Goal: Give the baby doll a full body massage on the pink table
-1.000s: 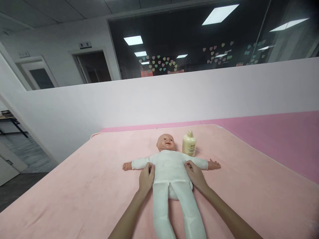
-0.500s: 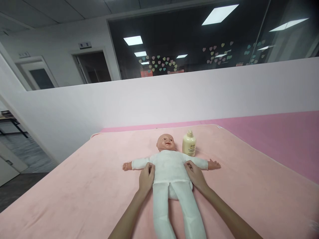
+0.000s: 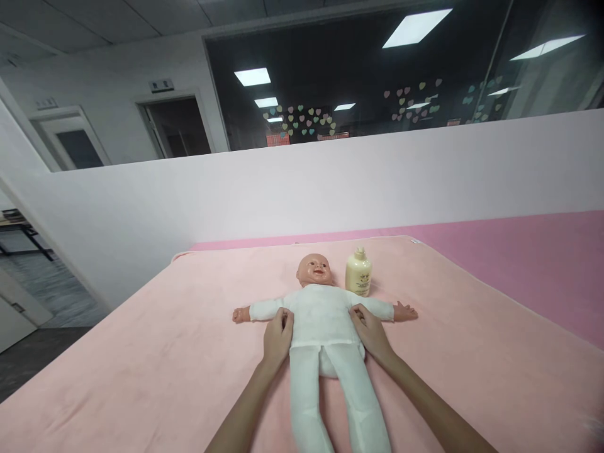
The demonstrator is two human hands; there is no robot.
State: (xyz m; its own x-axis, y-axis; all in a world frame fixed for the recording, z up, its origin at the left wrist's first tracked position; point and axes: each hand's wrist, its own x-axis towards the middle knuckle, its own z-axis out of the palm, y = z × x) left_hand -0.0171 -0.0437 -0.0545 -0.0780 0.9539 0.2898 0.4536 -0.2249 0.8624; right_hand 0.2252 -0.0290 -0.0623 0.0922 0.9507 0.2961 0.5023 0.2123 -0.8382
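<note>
A baby doll (image 3: 323, 318) with a cloth body in white lies on its back, arms spread to both sides and its head toward the wall. My left hand (image 3: 278, 335) is closed at the left side of the doll's torso, just below the armpit, with the fingertips pinched against the white cloth. On the opposite side, my right hand (image 3: 370, 330) grips the torso's edge in the same way, its fingers curled. Beside the doll's head, to the right, stands a pale yellow pump bottle (image 3: 358, 273) with dark print.
A pink blanket (image 3: 189, 352) covers the surface under the doll. Beyond its right edge lies a darker pink mat (image 3: 533, 264). A low white wall (image 3: 283, 195) runs along the back, with a dark window (image 3: 340, 69) bearing heart stickers above it.
</note>
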